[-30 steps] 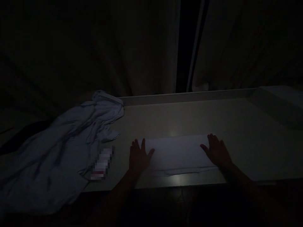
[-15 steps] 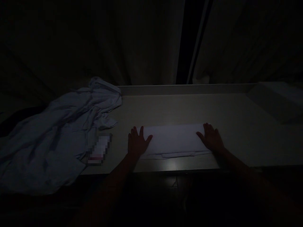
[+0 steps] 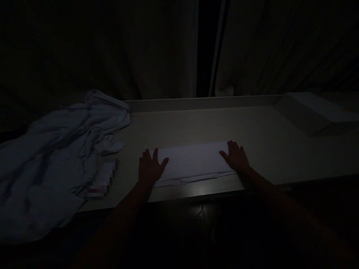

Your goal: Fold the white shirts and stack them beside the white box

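Pressing folded cloth (image 3: 193, 162) flat, tabletop (image 3: 266, 127)

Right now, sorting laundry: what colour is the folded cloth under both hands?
White, plain folded cloth, head view.

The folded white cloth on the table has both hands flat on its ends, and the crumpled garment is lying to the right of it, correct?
Not quite. The head view shows the crumpled garment lying left of the folded white cloth. The left hand and right hand do rest flat on its ends, on the table.
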Motion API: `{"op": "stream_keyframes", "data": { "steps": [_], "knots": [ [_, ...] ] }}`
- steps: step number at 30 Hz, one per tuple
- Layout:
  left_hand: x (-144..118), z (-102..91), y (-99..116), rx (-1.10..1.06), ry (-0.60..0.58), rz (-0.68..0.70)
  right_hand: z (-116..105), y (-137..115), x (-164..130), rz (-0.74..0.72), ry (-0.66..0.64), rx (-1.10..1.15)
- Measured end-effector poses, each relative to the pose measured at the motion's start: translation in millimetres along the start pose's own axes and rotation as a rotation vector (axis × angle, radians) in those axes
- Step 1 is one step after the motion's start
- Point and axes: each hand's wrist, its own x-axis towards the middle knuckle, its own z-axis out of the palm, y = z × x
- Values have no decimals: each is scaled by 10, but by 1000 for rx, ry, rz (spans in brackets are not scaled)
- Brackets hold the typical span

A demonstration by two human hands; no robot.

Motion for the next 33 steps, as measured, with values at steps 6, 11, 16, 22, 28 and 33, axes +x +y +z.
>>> {"op": "stream_keyframes", "data": {
  "steps": [6,11,16,22,28,33],
  "knots": [
    [8,-33,5,9,-14,-11,-10,-17,-18,4,1,-22],
    [21,-44,5,-6,-22,-23,-1,-24,-17,-1,16,-28],
    [6,-10,-23,-51,19,-17,41,-3,7,-3,7,-50],
    [9,38,-39,-105,31,-25,63,7,3,-6,17,-61],
    [59,42,-292,-421,6,-162,80,25,8,-14,16,-62],
    [-312,-22,-768,-612,115,-232,136,44,26,-2,26,-80]
  ]
}}
